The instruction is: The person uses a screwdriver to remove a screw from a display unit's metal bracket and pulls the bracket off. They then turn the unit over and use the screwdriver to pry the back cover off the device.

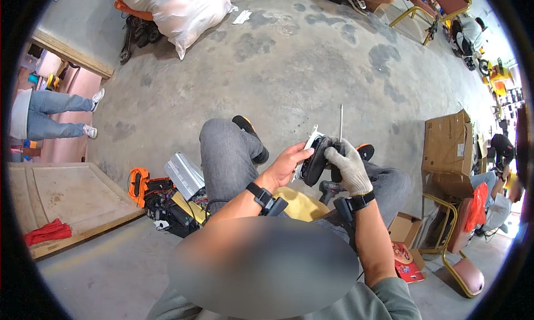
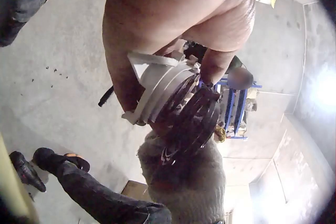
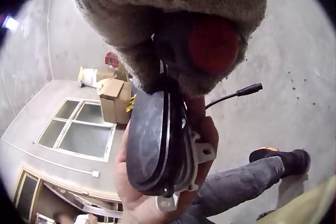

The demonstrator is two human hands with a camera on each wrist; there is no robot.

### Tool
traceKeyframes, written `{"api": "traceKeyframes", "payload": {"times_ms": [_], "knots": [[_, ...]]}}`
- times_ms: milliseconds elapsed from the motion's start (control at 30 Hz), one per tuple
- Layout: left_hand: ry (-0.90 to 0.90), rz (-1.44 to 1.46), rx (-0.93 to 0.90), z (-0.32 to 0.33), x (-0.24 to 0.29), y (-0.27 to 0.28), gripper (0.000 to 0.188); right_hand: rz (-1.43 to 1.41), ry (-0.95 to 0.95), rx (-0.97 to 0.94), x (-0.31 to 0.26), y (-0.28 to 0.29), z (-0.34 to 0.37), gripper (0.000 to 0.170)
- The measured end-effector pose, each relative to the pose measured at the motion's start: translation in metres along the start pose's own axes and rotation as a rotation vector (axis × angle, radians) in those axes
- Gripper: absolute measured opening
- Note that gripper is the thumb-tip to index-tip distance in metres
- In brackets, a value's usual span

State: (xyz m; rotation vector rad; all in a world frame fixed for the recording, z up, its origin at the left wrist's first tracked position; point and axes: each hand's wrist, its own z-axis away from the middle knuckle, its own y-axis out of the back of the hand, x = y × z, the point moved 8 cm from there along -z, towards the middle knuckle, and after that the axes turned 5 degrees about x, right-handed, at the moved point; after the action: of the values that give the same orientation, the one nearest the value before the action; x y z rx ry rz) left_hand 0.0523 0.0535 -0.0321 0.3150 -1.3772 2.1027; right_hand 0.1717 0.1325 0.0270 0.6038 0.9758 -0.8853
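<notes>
Black-and-white housing [image 1: 316,163] gripped by the left hand [image 1: 286,163], screwdriver [image 3: 212,44] clasped by the gloved right hand [image 1: 352,169], 1 black cable [image 3: 249,90] seen beside the housing

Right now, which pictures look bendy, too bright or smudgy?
Head view: bendy edges, black corners, and a smudgy oval over the bottom middle; left wrist view: a big white glare at the right edge; right wrist view: black corners, a small bright glare far left, and pale shine on the black casing.
</notes>
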Motion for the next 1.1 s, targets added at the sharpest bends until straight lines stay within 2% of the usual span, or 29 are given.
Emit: {"api": "traceKeyframes", "payload": {"times_ms": [67, 433, 567, 633, 667, 700, 767, 833, 867, 1100], "knots": [[0.015, -0.006, 0.003, 0.0, -0.002, 0.002, 0.039, -0.091, 0.004, 0.013, -0.003, -0.001, 0.002, 0.036], [0.005, 0.023, -0.023, -0.003, -0.004, 0.003, 0.04, -0.127, -0.084, 0.038, 0.002, 0.009, 0.004, 0.028], [-0.036, 0.048, 0.031, -0.004, 0.002, 0.008, 0.036, -0.2, -0.084, 0.072, 0.005, 0.015, 0.002, 0.022], [-0.028, 0.063, 0.022, 0.001, -0.001, 0.009, 0.036, -0.208, -0.086, 0.059, 0.005, 0.015, 0.004, 0.022], [-0.032, 0.009, 0.099, 0.003, -0.002, 0.017, 0.035, -0.213, -0.079, 0.049, 0.0, 0.015, 0.005, 0.023], [-0.038, -0.041, 0.157, -0.002, -0.001, 0.021, 0.035, -0.228, -0.084, 0.07, -0.007, 0.014, 0.009, 0.03], [0.003, -0.049, 0.09, 0.003, 0.003, 0.006, 0.032, -0.227, -0.037, 0.06, -0.007, 0.017, 0.008, 0.031], [-0.036, -0.03, 0.049, 0.002, 0.005, 0.003, 0.03, -0.218, -0.092, 0.031, 0.011, 0.023, 0.0, 0.031], [-0.046, -0.063, 0.066, 0.001, 0.003, 0.008, 0.031, -0.218, -0.03, 0.033, 0.009, 0.022, -0.003, 0.032], [-0.09, -0.147, 0.125, -0.001, 0.003, 0.015, 0.032, -0.254, -0.067, 0.021, -0.001, 0.014, 0.005, 0.032]]}}
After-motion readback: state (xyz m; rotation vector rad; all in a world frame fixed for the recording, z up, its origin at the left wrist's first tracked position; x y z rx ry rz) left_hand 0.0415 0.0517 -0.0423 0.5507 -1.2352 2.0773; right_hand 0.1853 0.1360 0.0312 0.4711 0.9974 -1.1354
